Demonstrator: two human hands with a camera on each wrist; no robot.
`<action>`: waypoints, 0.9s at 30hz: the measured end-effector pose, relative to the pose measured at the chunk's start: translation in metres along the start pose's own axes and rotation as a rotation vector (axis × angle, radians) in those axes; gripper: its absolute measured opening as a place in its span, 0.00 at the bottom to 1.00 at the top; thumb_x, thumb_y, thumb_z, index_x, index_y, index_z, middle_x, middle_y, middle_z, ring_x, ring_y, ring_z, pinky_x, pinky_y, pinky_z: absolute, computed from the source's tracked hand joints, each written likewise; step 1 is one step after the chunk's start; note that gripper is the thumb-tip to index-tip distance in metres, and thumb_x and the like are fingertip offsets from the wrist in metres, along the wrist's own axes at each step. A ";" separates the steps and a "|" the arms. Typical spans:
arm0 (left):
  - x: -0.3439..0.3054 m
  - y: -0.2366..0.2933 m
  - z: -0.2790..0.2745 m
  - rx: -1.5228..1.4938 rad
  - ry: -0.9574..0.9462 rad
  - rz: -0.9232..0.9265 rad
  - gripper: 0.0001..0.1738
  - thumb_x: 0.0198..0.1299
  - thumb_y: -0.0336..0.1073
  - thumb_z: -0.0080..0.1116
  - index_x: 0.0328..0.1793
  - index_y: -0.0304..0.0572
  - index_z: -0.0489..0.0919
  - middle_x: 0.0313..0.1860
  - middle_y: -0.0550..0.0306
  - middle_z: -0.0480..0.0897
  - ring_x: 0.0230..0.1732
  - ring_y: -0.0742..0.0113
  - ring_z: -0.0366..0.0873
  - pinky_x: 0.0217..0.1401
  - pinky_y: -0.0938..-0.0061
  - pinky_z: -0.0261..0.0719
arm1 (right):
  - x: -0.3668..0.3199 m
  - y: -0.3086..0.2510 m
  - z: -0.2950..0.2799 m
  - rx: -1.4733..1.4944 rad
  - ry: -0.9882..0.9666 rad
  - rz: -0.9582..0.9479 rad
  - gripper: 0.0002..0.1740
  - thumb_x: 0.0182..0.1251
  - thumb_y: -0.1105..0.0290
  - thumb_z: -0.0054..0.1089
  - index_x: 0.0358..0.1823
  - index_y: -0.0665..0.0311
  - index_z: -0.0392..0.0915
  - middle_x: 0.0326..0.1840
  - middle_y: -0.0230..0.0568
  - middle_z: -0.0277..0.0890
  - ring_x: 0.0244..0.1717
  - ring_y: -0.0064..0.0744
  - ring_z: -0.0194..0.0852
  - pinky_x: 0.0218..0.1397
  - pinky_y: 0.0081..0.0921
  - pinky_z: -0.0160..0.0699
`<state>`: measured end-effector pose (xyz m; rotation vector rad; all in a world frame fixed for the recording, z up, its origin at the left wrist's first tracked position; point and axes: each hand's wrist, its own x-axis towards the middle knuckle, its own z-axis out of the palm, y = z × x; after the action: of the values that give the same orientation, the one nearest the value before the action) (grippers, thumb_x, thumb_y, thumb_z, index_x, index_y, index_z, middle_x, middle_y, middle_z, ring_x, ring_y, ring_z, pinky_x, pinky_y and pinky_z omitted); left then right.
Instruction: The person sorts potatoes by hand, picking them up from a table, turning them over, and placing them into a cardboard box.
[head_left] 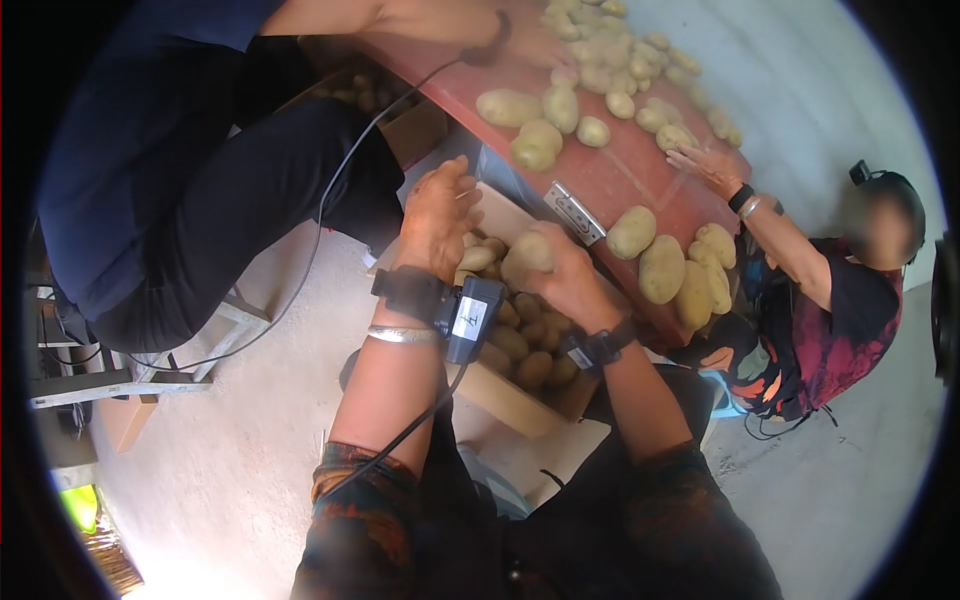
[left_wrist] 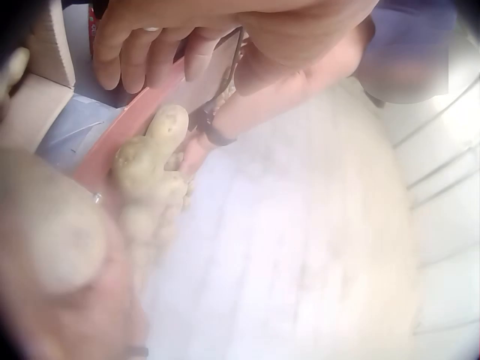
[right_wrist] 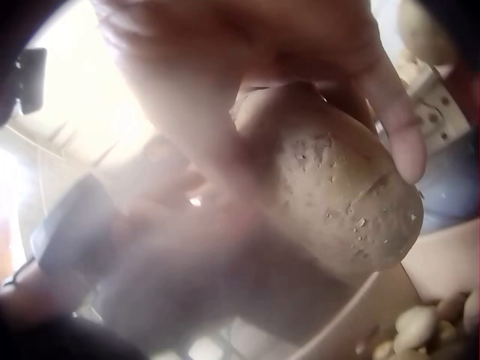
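Note:
My right hand (head_left: 548, 272) grips a pale, dusty potato (head_left: 526, 254) above an open cardboard box (head_left: 520, 405) filled with several smaller potatoes (head_left: 520, 345). The right wrist view shows that potato (right_wrist: 337, 202) close up, with my fingers (right_wrist: 390, 112) curled round it. My left hand (head_left: 452, 205) hovers just left of it, over the box's far corner. Its fingers (left_wrist: 142, 52) hang loosely curled and hold nothing. Below them in the left wrist view lie knobbly potatoes (left_wrist: 150, 157).
A red sloping table (head_left: 600, 175) behind the box carries many potatoes (head_left: 590, 60), with large ones (head_left: 665, 268) at its near edge. A seated person's hand (head_left: 700, 160) rests on it at right. Another person in dark clothes (head_left: 200, 150) reaches in from upper left.

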<state>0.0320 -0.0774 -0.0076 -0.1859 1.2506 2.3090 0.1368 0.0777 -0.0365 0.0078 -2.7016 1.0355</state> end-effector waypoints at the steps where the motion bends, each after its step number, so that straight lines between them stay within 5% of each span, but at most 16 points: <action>1: 0.000 0.000 -0.001 -0.015 -0.003 -0.015 0.31 0.59 0.47 0.51 0.62 0.34 0.61 0.60 0.42 0.65 0.59 0.55 0.64 0.59 0.62 0.64 | -0.001 0.003 0.007 -0.002 0.000 -0.001 0.30 0.44 0.71 0.65 0.53 0.63 0.66 0.46 0.53 0.73 0.47 0.52 0.72 0.48 0.36 0.71; 6: 0.003 -0.001 0.001 -0.031 -0.003 -0.017 0.31 0.59 0.47 0.51 0.62 0.34 0.61 0.60 0.41 0.65 0.59 0.54 0.65 0.59 0.62 0.64 | -0.001 0.024 0.030 -0.241 0.000 0.074 0.25 0.46 0.70 0.64 0.48 0.64 0.69 0.37 0.51 0.75 0.40 0.54 0.74 0.42 0.40 0.73; 10: 0.005 -0.003 0.000 -0.060 -0.020 -0.003 0.32 0.59 0.48 0.51 0.62 0.32 0.61 0.60 0.41 0.65 0.59 0.53 0.65 0.60 0.62 0.63 | 0.029 -0.003 -0.010 -0.155 -0.008 0.120 0.19 0.50 0.64 0.63 0.42 0.65 0.73 0.29 0.49 0.77 0.32 0.52 0.75 0.36 0.39 0.73; 12: 0.004 -0.002 0.003 -0.067 -0.013 -0.011 0.32 0.58 0.48 0.51 0.62 0.32 0.61 0.59 0.41 0.65 0.59 0.52 0.64 0.60 0.61 0.62 | 0.061 -0.002 -0.032 -0.090 0.191 0.022 0.19 0.51 0.59 0.61 0.39 0.65 0.75 0.29 0.51 0.77 0.32 0.50 0.76 0.36 0.38 0.73; 17: 0.003 -0.001 0.008 -0.091 -0.021 -0.025 0.32 0.59 0.47 0.51 0.62 0.31 0.61 0.59 0.41 0.65 0.60 0.52 0.64 0.61 0.61 0.62 | 0.141 -0.002 -0.089 -0.275 0.241 0.120 0.24 0.51 0.59 0.64 0.46 0.69 0.74 0.39 0.54 0.76 0.42 0.39 0.75 0.43 0.29 0.72; 20: 0.005 -0.004 0.010 -0.102 -0.013 -0.035 0.31 0.58 0.46 0.51 0.61 0.31 0.62 0.57 0.43 0.67 0.58 0.54 0.65 0.58 0.61 0.64 | 0.183 0.041 -0.100 -0.451 0.274 0.056 0.25 0.52 0.57 0.59 0.48 0.65 0.73 0.43 0.56 0.75 0.49 0.50 0.72 0.50 0.38 0.70; 22: 0.006 -0.004 0.013 -0.124 -0.004 -0.057 0.26 0.58 0.46 0.53 0.56 0.34 0.66 0.53 0.46 0.70 0.53 0.57 0.67 0.54 0.62 0.66 | 0.209 0.081 -0.104 -0.598 0.000 0.149 0.26 0.52 0.62 0.57 0.53 0.65 0.70 0.50 0.58 0.72 0.53 0.53 0.69 0.55 0.39 0.67; 27: 0.010 -0.006 0.015 -0.111 0.002 -0.065 0.21 0.56 0.45 0.54 0.49 0.39 0.69 0.48 0.49 0.71 0.49 0.60 0.69 0.50 0.64 0.67 | 0.204 0.111 -0.084 -0.576 -0.224 0.154 0.30 0.49 0.71 0.57 0.57 0.66 0.65 0.52 0.58 0.69 0.54 0.50 0.68 0.54 0.37 0.68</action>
<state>0.0279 -0.0587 -0.0066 -0.2633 1.1024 2.3241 -0.0515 0.2332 -0.0019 -0.2013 -3.1452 0.2659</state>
